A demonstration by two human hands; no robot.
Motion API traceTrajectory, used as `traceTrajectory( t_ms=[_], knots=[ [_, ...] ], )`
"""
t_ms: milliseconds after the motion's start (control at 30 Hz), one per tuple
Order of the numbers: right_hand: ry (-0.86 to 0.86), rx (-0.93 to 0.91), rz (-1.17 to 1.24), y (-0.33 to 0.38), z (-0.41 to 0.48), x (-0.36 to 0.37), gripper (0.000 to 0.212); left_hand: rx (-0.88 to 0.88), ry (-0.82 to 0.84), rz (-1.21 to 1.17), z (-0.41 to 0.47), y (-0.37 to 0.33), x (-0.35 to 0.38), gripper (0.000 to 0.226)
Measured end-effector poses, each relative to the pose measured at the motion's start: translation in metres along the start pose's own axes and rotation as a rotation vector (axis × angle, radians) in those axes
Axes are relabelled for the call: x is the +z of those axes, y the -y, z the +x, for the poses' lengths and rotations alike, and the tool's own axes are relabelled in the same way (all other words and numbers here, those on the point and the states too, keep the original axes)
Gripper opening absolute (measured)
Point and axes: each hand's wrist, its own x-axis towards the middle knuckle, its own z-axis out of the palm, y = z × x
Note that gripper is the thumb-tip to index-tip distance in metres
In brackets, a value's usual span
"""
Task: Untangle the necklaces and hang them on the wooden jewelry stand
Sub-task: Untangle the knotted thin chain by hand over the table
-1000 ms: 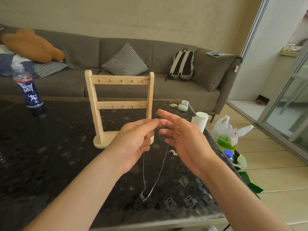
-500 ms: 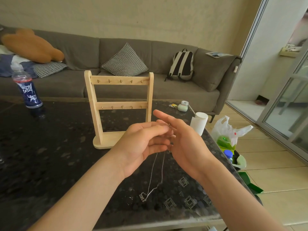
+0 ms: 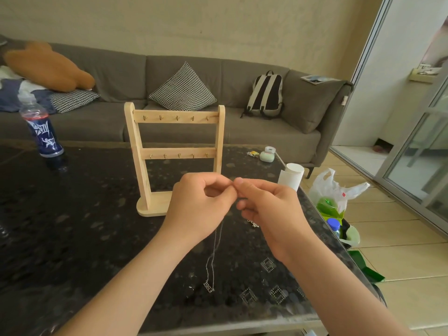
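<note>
Necklace in work: thin silver chain necklace (image 3: 213, 253) hanging as a narrow two-strand loop from the fingertips down towards the dark speckled stone counter (image 3: 72, 226). Its small lettered pendant (image 3: 209, 286) is at the bottom, either on the surface or just above it; I cannot tell which.
Left hand: left hand (image 3: 201, 207) has its fingers curled, with thumb and forefinger pinching the top of the chain.
Right hand: right hand (image 3: 269, 209) pinches the same upper end, its fingertips touching those of the left. The clasp is too small to make out.
Stand: pale wooden jewelry stand (image 3: 219, 141) is upright on the counter just behind the hands. The upper hooks (image 3: 177, 117) and lower hooks (image 3: 179, 155) are all bare.
Other jewellery: small silvery clump (image 3: 253, 223) lies on the counter, partly hidden by the right hand. It is probably another necklace waiting, but I cannot tell how knotted it is.
Done so far: this one chain looks freed, since its strands fall straight and apart from the clump.
Left to do: nothing is hung yet. The held chain has to go up onto a hook, and the clump then has to be sorted and hung.
Progress: early, by my reading.
</note>
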Motion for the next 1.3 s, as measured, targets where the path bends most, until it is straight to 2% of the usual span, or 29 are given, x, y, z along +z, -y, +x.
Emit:
traceTrajectory(
  t_ms=[167,300,467,600,767,967,1300],
  knots=[
    [-0.037,-0.109,-0.065,-0.001,0.000,0.001,0.012,-0.001,0.010,-0.037,0.003,0.001,-0.004,0.009],
    [-0.092,-0.268,-0.143,0.002,0.001,0.000,0.012,-0.045,0.005,-0.093,0.006,-0.001,-0.011,0.023],
    [-0.124,-0.392,-0.249,0.004,0.004,-0.006,0.016,0.013,0.010,-0.063,0.006,0.000,-0.016,0.027],
    [-0.123,-0.382,-0.282,0.003,0.006,-0.007,0.021,0.031,0.020,-0.116,0.005,-0.001,-0.014,0.028],
    [-0.074,-0.337,-0.223,0.006,0.003,-0.005,0.017,-0.037,0.024,-0.188,0.006,-0.002,-0.014,0.031],
    [-0.077,-0.299,-0.253,0.007,0.000,-0.002,0.017,-0.064,0.012,-0.191,0.006,-0.002,-0.014,0.032],
    [-0.001,-0.350,-0.289,0.007,-0.004,0.000,0.015,-0.025,0.011,-0.156,0.006,-0.001,-0.014,0.029]
  ],
)
